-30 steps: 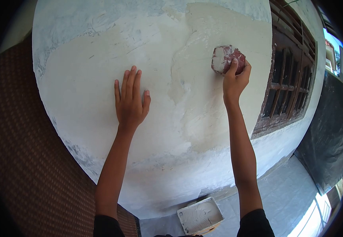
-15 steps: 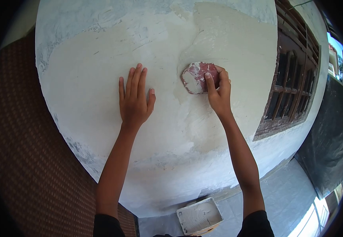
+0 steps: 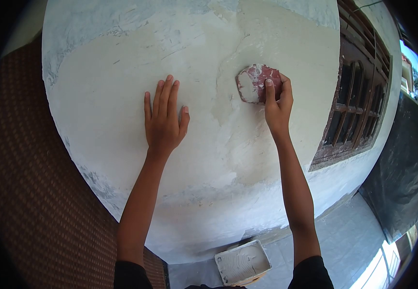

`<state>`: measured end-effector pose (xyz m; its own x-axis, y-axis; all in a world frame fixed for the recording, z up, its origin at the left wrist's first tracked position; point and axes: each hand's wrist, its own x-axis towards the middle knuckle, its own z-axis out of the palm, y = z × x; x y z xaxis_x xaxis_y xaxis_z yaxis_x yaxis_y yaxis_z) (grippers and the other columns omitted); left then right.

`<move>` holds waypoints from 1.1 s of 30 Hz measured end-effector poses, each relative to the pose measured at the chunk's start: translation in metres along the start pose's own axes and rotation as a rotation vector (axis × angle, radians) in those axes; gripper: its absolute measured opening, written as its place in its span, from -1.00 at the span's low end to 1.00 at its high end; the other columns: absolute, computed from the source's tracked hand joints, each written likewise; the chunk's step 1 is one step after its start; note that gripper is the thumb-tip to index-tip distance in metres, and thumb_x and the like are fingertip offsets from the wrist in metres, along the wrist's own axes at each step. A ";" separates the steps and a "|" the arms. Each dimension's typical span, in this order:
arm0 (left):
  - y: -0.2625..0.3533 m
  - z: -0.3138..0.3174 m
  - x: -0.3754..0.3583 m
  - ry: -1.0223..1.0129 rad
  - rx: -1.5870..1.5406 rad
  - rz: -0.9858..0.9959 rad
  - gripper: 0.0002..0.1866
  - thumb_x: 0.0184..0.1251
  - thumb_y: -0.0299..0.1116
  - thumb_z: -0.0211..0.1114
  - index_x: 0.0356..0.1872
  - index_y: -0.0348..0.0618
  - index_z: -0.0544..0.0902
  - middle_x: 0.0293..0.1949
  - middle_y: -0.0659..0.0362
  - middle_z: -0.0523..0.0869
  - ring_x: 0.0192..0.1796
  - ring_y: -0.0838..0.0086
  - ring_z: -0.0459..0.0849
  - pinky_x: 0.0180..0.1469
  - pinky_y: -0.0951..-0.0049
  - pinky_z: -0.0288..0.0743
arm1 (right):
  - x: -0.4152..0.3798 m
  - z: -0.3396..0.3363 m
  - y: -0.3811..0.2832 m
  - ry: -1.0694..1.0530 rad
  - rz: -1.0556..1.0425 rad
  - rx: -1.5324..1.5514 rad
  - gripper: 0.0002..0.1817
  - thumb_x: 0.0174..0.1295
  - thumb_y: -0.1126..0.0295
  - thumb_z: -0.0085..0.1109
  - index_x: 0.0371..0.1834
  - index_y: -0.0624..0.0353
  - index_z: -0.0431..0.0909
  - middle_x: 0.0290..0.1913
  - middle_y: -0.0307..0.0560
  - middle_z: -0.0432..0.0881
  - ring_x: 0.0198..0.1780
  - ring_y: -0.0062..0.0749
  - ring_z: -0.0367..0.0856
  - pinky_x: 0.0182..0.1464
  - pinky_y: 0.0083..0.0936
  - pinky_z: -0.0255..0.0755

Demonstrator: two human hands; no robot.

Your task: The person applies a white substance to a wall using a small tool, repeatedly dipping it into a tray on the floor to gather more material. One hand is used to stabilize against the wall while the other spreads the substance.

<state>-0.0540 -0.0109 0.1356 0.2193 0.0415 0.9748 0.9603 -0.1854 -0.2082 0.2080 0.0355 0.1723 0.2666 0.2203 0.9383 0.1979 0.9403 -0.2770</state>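
My left hand [image 3: 164,118] rests flat against the wall [image 3: 107,96], its fingers pointing up and the thumb held apart. To its right, my right hand [image 3: 278,103] grips a dark red, plaster-smeared flat scraper [image 3: 254,85] by its right side. The thumb presses on the scraper's near face, while the other fingers are partly hidden behind its edge. The scraper is at the wall surface, where pale, uneven plaster patches with ridges show around it.
A brown shuttered window [image 3: 353,101] is set in the wall at right. Below, a tray of white paste [image 3: 242,264] stands on the grey floor [image 3: 339,236]. Dark sheeting [image 3: 397,168] hangs at far right, and a brown woven-patterned surface [image 3: 40,168] runs along the left.
My right hand has moved the scraper up and to the right across the wall. My left hand has stayed almost where it was.
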 end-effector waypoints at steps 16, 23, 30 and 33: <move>0.000 0.000 0.001 0.001 -0.002 -0.006 -0.37 0.34 -0.33 0.13 0.46 -0.15 0.30 0.50 0.11 0.31 0.54 0.20 0.24 0.54 -0.09 -0.03 | 0.006 0.001 -0.005 -0.008 -0.030 -0.119 -0.74 0.43 0.36 0.08 0.11 0.18 0.52 -0.09 -0.01 0.62 -0.08 -0.29 0.47 0.18 -0.32 0.13; 0.000 -0.001 0.001 0.001 0.001 -0.004 -0.37 0.33 -0.33 0.14 0.46 -0.15 0.31 0.50 0.11 0.31 0.54 0.19 0.25 0.54 -0.10 -0.02 | -0.004 0.001 -0.005 -0.148 -0.144 -0.317 -0.74 0.39 0.37 0.15 0.09 0.16 0.54 -0.11 -0.06 0.64 -0.10 -0.38 0.45 0.15 -0.38 0.13; 0.000 0.000 0.000 0.002 0.002 -0.008 -0.38 0.36 -0.32 0.12 0.46 -0.14 0.30 0.50 0.11 0.31 0.55 0.20 0.24 0.54 -0.10 -0.02 | 0.011 -0.014 -0.016 0.118 -0.039 0.014 -0.76 0.46 0.43 0.06 0.07 0.35 0.47 -0.08 0.00 0.68 -0.15 -0.53 0.63 -0.08 -0.53 0.51; 0.000 0.000 0.000 0.004 -0.004 -0.005 -0.38 0.36 -0.33 0.12 0.46 -0.14 0.30 0.50 0.11 0.31 0.55 0.20 0.23 0.54 -0.09 -0.03 | -0.007 -0.007 0.000 -0.091 -0.215 -0.315 -0.72 0.41 0.40 0.14 0.12 0.25 0.48 -0.15 -0.02 0.64 -0.20 -0.35 0.59 -0.10 -0.44 0.45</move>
<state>-0.0541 -0.0111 0.1361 0.2136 0.0386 0.9761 0.9607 -0.1894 -0.2028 0.2126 0.0320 0.1641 0.1050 0.0623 0.9925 0.5242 0.8447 -0.1085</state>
